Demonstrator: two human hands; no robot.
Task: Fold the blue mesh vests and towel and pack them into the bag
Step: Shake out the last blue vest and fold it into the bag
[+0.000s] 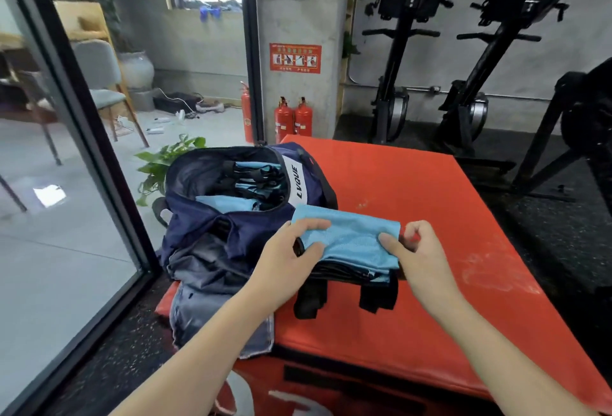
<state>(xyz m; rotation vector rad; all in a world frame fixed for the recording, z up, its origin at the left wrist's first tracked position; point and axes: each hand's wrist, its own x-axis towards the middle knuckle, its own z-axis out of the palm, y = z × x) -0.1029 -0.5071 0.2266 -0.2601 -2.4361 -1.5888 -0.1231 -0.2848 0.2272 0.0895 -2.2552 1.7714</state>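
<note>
A large red padded block (430, 217) fills the lower right of the view, its flat top serving as a work surface. On its left edge sits a navy duffel bag (231, 227) with a white panel reading LVQUE; the bag's main opening faces up and toward the viewer, its long axis running from near left to far right. Inside the open bag (238, 184) lie several folded blue mesh vests with black trim, packed side by side in a row. Just right of the bag, near the middle of the block, is a folded stack of blue mesh vests (354, 247), light blue on top with black edging along the near side and two black straps hanging toward the viewer. The stack's long axis runs left to right. The left hand (284, 270) grips the stack's left end, thumb on top and fingers curled underneath. The right hand (417, 256) pinches the right end, thumb pressed on the blue top layer and the other fingers bent loosely behind the edge. Behind the block stand two red fire extinguishers (293, 119) against a concrete pillar.
</note>
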